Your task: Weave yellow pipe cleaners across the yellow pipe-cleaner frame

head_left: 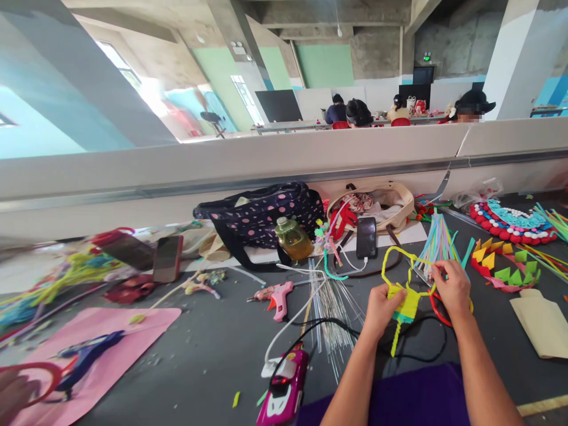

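A yellow fuzzy-stem piece (406, 305) with a teal lower edge, a yellow stem hanging down and a yellow loop above is held over the dark table. My left hand (382, 309) grips its left side, thumb on the front. My right hand (451, 286) pinches the yellow loop at its right. Red-handled scissors (438, 309) lie just behind and below my right hand, partly hidden. Beyond them fans out a bundle of pastel stems (437, 239).
A pink glue gun (277, 297), silver wires (331, 313), a magenta power strip (286, 390) and black cable lie left of my hands. A bottle (293, 238), phone (366, 238) and bags stand behind. At far left, another person's hand (15, 396) holds red-handled scissors.
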{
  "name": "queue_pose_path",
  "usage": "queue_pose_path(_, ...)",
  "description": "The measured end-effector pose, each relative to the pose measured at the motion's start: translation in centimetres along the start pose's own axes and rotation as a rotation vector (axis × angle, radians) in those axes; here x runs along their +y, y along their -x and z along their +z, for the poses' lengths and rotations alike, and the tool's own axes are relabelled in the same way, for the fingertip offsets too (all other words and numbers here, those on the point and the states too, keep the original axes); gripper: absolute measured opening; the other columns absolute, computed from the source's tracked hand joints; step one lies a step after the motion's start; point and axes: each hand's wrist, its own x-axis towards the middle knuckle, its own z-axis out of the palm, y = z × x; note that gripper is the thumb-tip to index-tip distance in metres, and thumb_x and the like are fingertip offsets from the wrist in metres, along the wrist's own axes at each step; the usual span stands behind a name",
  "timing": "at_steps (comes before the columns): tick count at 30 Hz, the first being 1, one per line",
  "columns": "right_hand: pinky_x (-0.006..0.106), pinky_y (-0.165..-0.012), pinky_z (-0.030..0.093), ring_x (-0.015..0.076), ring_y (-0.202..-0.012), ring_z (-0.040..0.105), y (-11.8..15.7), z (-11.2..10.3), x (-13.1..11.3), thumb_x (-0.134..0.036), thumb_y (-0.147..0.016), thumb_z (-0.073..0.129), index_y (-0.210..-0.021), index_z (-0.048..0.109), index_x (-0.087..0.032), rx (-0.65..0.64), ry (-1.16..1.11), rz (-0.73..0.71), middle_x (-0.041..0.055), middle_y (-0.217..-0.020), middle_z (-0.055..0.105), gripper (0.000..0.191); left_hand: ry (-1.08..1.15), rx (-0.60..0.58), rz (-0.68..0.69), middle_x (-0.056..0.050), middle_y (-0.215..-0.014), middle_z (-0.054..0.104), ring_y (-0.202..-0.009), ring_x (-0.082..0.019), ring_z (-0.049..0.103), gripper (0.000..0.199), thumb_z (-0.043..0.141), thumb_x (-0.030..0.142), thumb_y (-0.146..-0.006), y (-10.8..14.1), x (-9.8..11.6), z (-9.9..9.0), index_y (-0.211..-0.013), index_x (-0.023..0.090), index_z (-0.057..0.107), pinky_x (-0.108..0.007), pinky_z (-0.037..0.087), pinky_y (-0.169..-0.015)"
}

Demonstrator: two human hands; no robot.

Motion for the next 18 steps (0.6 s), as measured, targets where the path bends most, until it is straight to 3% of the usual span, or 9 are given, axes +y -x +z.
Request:
queue_pose_path(4,0.038,-0.084,0.046,0.0248,-0.094,0.059,-0.4,-0.2,-1.1,-0.036,-0.089,0.057,-0.113,0.061,-0.022,-0.017,-0.047,-0.111,0.0099,-0.098,0.066,0.028,-0.002,-0.11,-0.095,-0.001,-0.054,0.059,-0.047,-0.01,0.049,0.028,0.075,0.038,-0.06,0.1,-0.5,0.5,-0.06,0.013,0.063,-0.022,0.037,-0.048)
queue_pose_path(8,0.039,-0.086,0.047,0.0252,-0.095,0.061,-0.6,-0.3,-1.3,-0.032,-0.091,0.055,-0.126,0.057,-0.025,-0.115,-0.016,-0.211,0.0093,-0.105,0.068,0.036,-0.102,-0.232,-0.124,0.0,-0.052,0.057,-0.048,-0.011,0.048,0.026,0.073,0.037,-0.06,0.3,-1.5,0.9,-0.056,0.013,0.062,-0.022,0.036,-0.048)
queue_pose_path(13,0.038,-0.081,0.046,0.0235,-0.086,0.061,-0.5,-0.1,-0.5,-0.023,-0.094,0.048,-0.118,0.064,-0.026,-0.157,0.048,-0.265,0.007,-0.094,0.071,0.029,-0.225,-0.327,-0.103,0.003,-0.05,0.05,-0.047,-0.008,0.04,0.023,0.069,0.034,-0.062,0.4,-1.8,0.9,-0.055,0.014,0.059,-0.02,0.03,-0.045)
queue_pose_path(18,0.037,-0.079,0.049,0.0227,-0.085,0.06,-0.4,-0.1,-0.3,-0.017,-0.094,0.043,-0.109,0.069,-0.026,-0.127,-0.053,-0.253,0.007,-0.09,0.069,0.032,-0.298,-0.336,-0.059,0.004,-0.049,0.046,-0.048,-0.008,0.037,0.024,0.069,0.034,-0.062,0.4,-1.4,0.7,-0.053,0.014,0.057,-0.02,0.026,-0.044)
